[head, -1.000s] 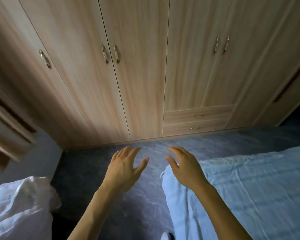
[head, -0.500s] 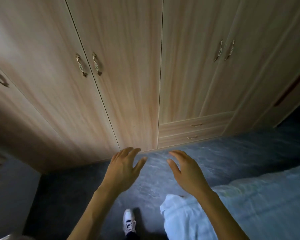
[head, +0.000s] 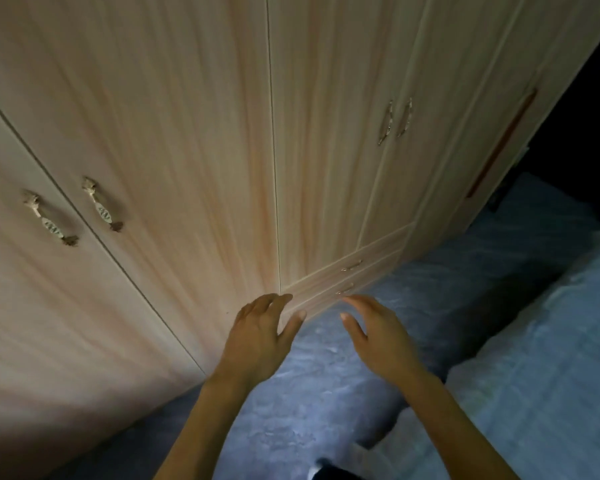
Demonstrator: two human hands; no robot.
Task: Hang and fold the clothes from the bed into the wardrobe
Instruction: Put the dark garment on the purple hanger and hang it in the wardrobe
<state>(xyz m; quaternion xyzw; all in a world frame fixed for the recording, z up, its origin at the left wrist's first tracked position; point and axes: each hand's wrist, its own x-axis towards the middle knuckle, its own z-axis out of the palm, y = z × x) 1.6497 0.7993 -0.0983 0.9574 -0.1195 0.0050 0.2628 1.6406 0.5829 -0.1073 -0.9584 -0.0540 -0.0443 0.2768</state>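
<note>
The left grip (head: 257, 337) and right grip (head: 381, 344) are bare. The left forearm (head: 205, 424) and right forearm (head: 451, 424) are also bare, down to the bottom of the view. Between them a white-and-black shape, probably a shoe (head: 321, 472), pokes in, dim and blurred.

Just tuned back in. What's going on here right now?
A person stands facing the wardrobe, its doors and drawers all closed. The left hand and right hand are both open, held out low in front, holding nothing. The blue-covered bed lies to the right. No clothes are in view.
</note>
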